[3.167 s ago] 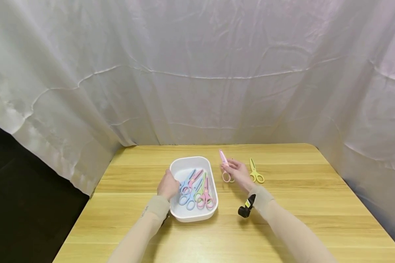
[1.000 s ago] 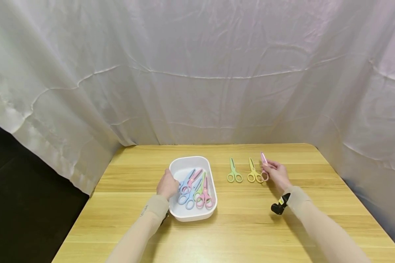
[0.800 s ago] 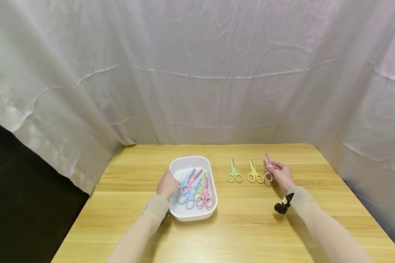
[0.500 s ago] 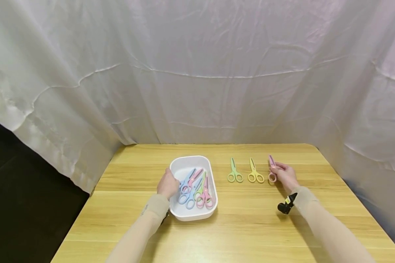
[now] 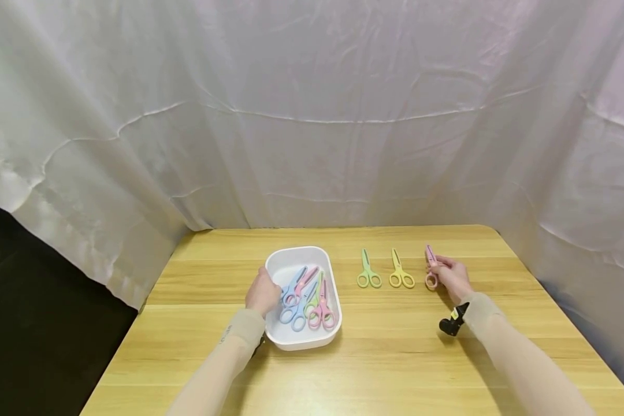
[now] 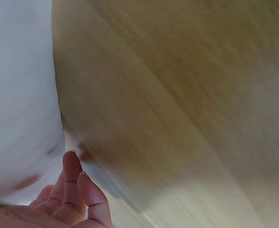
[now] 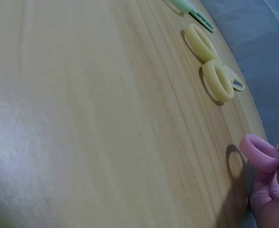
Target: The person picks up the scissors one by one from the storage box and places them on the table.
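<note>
My right hand (image 5: 451, 277) pinches pink scissors (image 5: 430, 281) at the right of the table, blades pointing away. In the right wrist view one pink handle loop (image 7: 260, 153) hangs just above its shadow on the wood. To the left lie yellow scissors (image 5: 399, 271) and green scissors (image 5: 367, 271), side by side with blades pointing to the back. My left hand (image 5: 263, 293) grips the left side of a white tray (image 5: 304, 345); in the left wrist view its bent fingers (image 6: 73, 190) are by the tray's wall. Inside the tray lie several blue, pink and green scissors (image 5: 322, 312).
The wooden table (image 5: 385, 364) runs back to a pale hanging curtain (image 5: 312, 167). A dark area (image 5: 52, 323) lies beyond the table's left edge. A small black camera (image 5: 451, 325) is strapped to the right wrist.
My right hand has carried the pink scissors rightward, from beside the tray past the green and yellow scissors, then lowered them slightly. My left hand and the tray have stayed in place.
</note>
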The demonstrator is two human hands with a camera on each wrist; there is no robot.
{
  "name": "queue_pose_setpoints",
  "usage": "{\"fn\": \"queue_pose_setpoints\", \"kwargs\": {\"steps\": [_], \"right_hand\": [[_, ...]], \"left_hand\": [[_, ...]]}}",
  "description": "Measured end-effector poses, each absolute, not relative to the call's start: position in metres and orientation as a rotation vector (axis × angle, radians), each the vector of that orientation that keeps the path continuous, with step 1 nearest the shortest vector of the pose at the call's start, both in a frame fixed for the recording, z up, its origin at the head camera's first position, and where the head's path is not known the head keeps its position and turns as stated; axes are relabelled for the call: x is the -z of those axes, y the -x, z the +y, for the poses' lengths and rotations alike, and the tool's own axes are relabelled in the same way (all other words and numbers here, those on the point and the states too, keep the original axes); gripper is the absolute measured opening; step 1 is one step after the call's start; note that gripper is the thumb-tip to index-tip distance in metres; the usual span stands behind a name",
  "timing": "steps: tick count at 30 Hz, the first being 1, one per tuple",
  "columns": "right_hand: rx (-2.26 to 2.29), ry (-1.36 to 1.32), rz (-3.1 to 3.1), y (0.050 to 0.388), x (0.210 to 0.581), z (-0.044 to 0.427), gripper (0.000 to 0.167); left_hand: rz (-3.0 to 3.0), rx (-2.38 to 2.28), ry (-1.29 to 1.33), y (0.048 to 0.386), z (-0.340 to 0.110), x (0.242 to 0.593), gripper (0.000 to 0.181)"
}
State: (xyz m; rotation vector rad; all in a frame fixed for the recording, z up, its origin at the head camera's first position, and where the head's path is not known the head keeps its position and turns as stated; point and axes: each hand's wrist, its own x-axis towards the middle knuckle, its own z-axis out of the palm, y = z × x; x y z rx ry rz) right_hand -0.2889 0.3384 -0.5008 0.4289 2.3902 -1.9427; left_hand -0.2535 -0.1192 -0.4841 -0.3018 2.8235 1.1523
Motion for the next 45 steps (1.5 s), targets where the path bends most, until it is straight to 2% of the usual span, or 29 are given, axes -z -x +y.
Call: {"fn": "queue_pose_setpoints", "kwargs": {"steps": [45], "right_hand": [[1.524, -0.218, 2.660, 0.2962, 0.5083, 0.3433, 0.056]], "left_hand": [[2.808, -1.175, 0.313, 0.2519, -0.1184, 0.4818, 0.069]]}}
